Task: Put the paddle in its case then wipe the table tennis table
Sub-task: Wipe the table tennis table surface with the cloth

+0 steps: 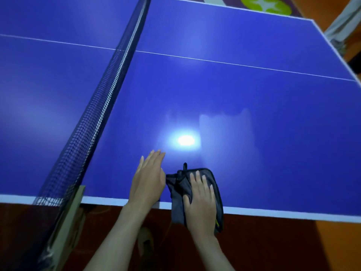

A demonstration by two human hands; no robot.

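Right hand nearest, fingers spread flat, pressing dark grey cloth onto blue desk at near edge; part of cloth hangs over white border. Left hand just beside, released, palm flat on desk, touching cloth corner. Net to left. Paddle and case not in view; wiping step seems under way. Cloth looks soft, light, floppy, apt to bunch; best held under flat palm, not pinched. Desk glossy, likely slick
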